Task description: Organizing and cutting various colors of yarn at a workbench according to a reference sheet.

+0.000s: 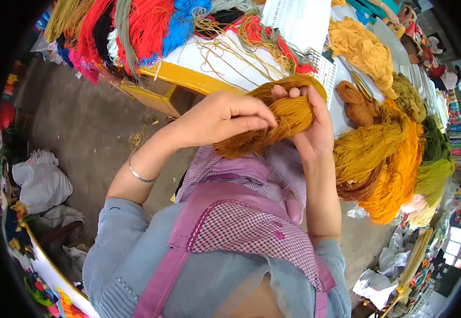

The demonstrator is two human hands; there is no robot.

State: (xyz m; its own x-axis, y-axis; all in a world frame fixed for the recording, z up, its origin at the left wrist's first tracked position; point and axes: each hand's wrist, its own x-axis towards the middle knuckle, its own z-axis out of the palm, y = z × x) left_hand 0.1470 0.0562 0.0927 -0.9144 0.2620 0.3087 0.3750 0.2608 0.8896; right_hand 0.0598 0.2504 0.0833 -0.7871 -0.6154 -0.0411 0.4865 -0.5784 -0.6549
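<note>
A thick skein of golden-brown yarn [291, 114] is held up in front of my apron, near the table's front edge. My right hand [318, 127] is wrapped round its right end, with the fingertips showing over the top and the palm against its side. From the left, my left hand [222, 116] reaches across with thumb and fingers closed in a pinch at the skein's front. The strands between those fingertips are too fine to make out clearly. The skein's lower left part hangs loose below my left wrist.
Hanks of red, blue and grey yarn [148, 32] hang over the far left of the yellow-edged table [188, 79]. Loose threads and a spiral notebook [324, 71] lie beyond the skein. At right are scissors [362, 85] and orange yarn [400, 175]. White sacks [42, 180] sit on the floor.
</note>
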